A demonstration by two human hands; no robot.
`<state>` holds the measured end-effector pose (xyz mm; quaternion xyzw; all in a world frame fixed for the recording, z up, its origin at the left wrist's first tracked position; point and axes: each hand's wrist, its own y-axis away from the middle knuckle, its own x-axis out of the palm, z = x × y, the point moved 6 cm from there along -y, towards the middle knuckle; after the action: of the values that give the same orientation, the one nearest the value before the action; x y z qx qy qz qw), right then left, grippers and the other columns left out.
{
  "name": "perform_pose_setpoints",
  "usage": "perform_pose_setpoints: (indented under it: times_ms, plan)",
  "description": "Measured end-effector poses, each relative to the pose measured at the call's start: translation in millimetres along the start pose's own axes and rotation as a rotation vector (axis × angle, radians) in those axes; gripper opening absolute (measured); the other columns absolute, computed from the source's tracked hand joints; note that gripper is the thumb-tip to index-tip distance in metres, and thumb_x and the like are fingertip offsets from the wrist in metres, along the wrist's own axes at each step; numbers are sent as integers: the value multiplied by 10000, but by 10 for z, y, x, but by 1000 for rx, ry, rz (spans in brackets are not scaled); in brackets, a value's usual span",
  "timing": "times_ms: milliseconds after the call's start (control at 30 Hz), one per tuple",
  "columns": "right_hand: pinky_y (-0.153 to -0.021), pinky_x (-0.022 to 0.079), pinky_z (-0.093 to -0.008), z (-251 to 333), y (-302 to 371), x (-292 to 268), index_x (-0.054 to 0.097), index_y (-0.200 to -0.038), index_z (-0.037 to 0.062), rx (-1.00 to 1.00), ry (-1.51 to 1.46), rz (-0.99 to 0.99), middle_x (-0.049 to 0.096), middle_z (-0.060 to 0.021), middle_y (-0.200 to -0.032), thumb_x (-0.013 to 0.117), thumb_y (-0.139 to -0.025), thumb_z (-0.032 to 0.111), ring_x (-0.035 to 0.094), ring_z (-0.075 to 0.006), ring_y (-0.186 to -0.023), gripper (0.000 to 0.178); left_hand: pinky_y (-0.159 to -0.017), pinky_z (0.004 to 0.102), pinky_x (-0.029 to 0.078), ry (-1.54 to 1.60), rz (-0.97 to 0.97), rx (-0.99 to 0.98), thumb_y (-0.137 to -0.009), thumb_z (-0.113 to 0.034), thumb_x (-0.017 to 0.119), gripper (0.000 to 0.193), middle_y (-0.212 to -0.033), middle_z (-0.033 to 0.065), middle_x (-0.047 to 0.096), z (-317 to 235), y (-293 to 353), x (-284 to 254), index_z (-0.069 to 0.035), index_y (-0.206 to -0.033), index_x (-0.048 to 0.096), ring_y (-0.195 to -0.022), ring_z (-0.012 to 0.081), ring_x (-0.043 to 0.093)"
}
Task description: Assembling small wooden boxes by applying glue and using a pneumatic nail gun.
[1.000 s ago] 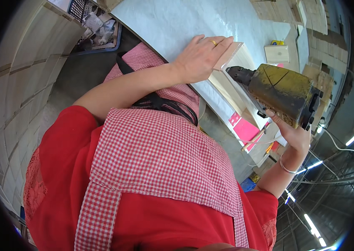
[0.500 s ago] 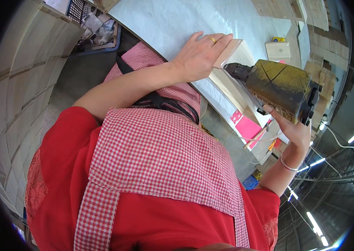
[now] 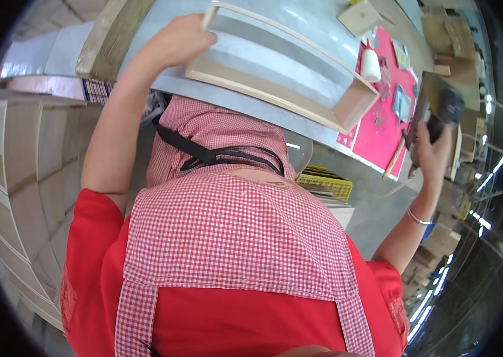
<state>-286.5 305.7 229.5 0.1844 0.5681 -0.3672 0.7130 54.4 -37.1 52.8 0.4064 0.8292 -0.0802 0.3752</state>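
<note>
A shallow rectangular wooden frame (image 3: pixel 263 94) lies on the pale worktable, with the tabletop showing through its middle. My left hand (image 3: pixel 181 43) grips the frame's left end, fingers closed over the corner. Off to the right, apart from the frame, my right hand (image 3: pixel 433 146) is wrapped round the dark handle of a nail gun (image 3: pixel 444 100). The gun is blurred by motion, and its nose cannot be made out.
Right of the frame, a pink sheet (image 3: pixel 373 134) carries a white red-tipped bottle (image 3: pixel 370 64), small packets and a wooden stick (image 3: pixel 393 159). A wooden block (image 3: pixel 359 18) sits behind. A thick beam (image 3: pixel 105 44) stands at far left; a yellow crate (image 3: pixel 328 181) is below the table.
The nail gun has moved right, away from the wooden piece. My left hand has moved left and far with the frame, which now lies lengthwise along the table.
</note>
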Motion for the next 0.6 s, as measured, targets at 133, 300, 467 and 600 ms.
perform_pose_setpoints:
  times_ms: [133, 300, 467, 600]
  plan:
    - [-781, 527, -447, -735, 240, 636, 454, -1434, 51, -175, 207, -125, 657, -266, -873, 648, -867, 119, 671, -420, -834, 603, -757, 440, 547, -102, -17, -16, -793, -267, 557, 407, -870, 287, 683, 160, -173, -138, 92, -958, 653, -802, 398, 687]
    - [-791, 524, -510, -1284, 533, 1395, 443, -1447, 88, 54, 411, -67, 662, -239, -1017, 673, -852, 149, 656, -441, -905, 641, -689, 426, 556, -54, 132, -163, -810, -281, 555, 442, -862, 238, 690, 126, -295, -150, 102, -1007, 652, -778, 337, 693]
    - [-812, 511, -502, -1184, 685, 1573, 473, -1431, 103, 204, 404, -30, 651, -206, -1054, 693, -855, 175, 649, -414, -891, 620, -674, 388, 529, 25, 143, -253, -840, -299, 555, 445, -869, 157, 682, 266, -294, -73, 93, -1032, 644, -786, 245, 663]
    - [-849, 504, -471, -1167, 700, 1553, 505, -1400, 70, -63, 389, -237, 640, -217, -1074, 672, -875, 155, 624, -387, -933, 557, -689, 360, 516, 27, 203, -294, -894, -386, 550, 518, -910, 118, 679, 265, -281, -133, 85, -1091, 636, -799, 204, 646]
